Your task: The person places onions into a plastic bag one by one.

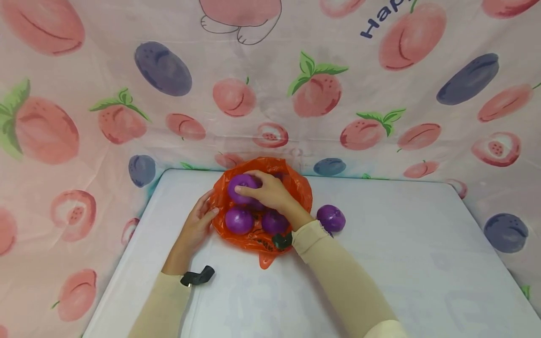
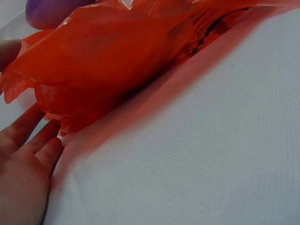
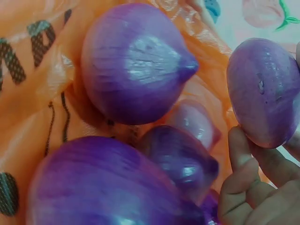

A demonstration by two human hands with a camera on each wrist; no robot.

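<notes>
A shiny purple onion (image 1: 239, 187) is in my right hand (image 1: 272, 191), gripped between thumb and fingers above the open orange plastic bag (image 1: 302, 188). The right wrist view shows that onion (image 3: 262, 89) up close, fingertips against its underside. Several more purple onions (image 1: 239, 220) lie inside the bag, partly hidden by my right hand and forearm. My left hand (image 1: 197, 219) holds the bag's left edge, thumb at the rim and fingers along the outside. In the left wrist view the bag's side (image 2: 108, 61) bulges over the white table.
Another purple onion (image 1: 331, 218) rests on the white table (image 1: 401, 244), right of the bag and close to my right sleeve (image 1: 342, 277). Behind the table hangs a fruit-print cloth (image 1: 270, 61). A black wrist strap (image 1: 197, 276) is on my left cuff.
</notes>
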